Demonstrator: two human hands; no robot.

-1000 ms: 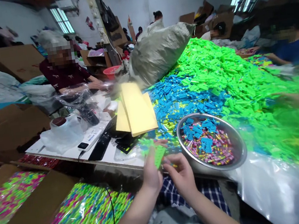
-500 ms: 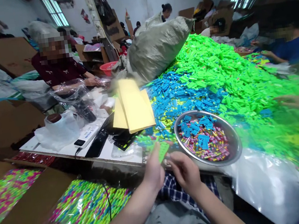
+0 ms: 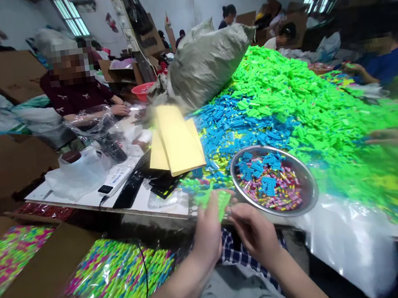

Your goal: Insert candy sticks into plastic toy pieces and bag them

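Note:
My left hand (image 3: 208, 226) is closed on a bright green plastic piece (image 3: 223, 202) at the table's front edge. Close beside it, my right hand (image 3: 254, 227) has its thumb and fingers pinched together near the piece's lower right end. Whatever sits between those right fingertips is too small and blurred to make out. Just right of my hands stands a metal bowl (image 3: 314, 197) holding small pink, yellow and red parts, with several blue plastic pieces on top. More green pieces (image 3: 201, 198) lie on the table behind my left fingers.
A large heap of green pieces (image 3: 287, 93) and a patch of blue pieces (image 3: 227, 111) cover the table's right side. Yellow cards (image 3: 179, 142) lie left of them. Clear plastic bags (image 3: 354, 241) hang over the front edge. Co-workers sit around; another person's hand (image 3: 388, 136) reaches in at right.
Both my hands have shifted slightly right, still together at the green piece. The co-worker across at left has moved their hands. The view has turned a little.

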